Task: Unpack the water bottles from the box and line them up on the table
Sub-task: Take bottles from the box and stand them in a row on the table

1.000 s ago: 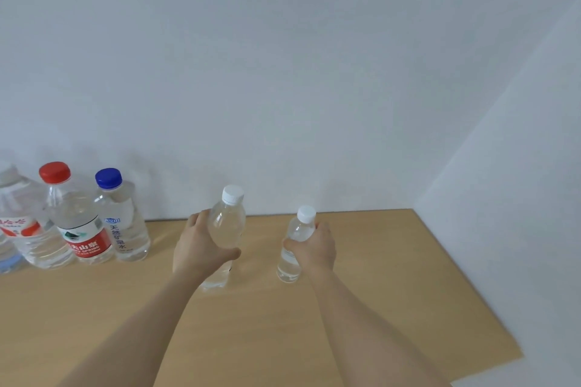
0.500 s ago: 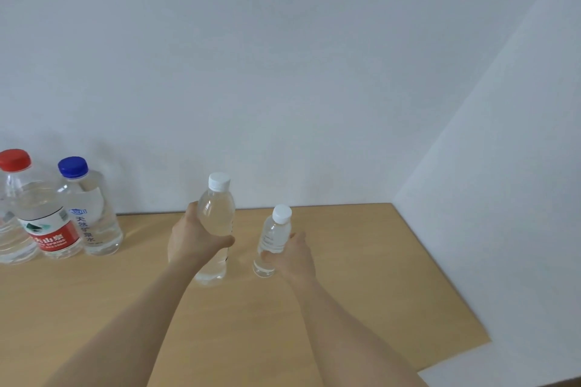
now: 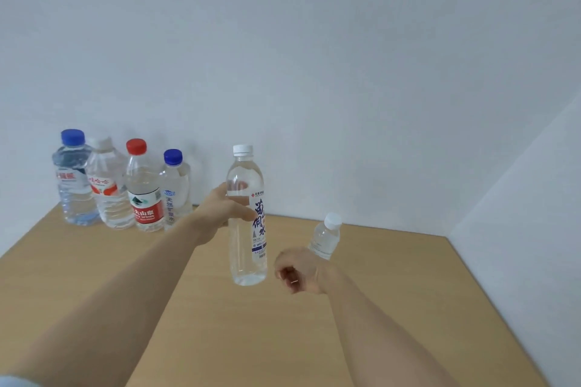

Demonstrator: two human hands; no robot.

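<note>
My left hand point(image 3: 224, 214) grips a tall clear bottle point(image 3: 246, 217) with a white cap and a blue-lettered label; it stands upright, its base at or just above the wooden table point(image 3: 220, 339). My right hand point(image 3: 301, 270) is closed around a small clear bottle point(image 3: 325, 237) with a white cap, tilted to the right, with only its top showing above the hand. Several bottles stand in a row against the wall at the back left: a blue-capped one point(image 3: 72, 179), a clear-capped one point(image 3: 105, 185), a red-capped one point(image 3: 143, 188) and a smaller blue-capped one point(image 3: 176, 188). No box is in view.
White walls close the table at the back and at the right side point(image 3: 518, 214). The table's right edge runs diagonally toward the lower right corner. Bare wood lies between the row of bottles and the tall bottle.
The view has swung left, bringing more of the bottle row into sight. My left hand's tall bottle has shifted closer to the row. My right hand has tilted the small bottle and turned palm-up.
</note>
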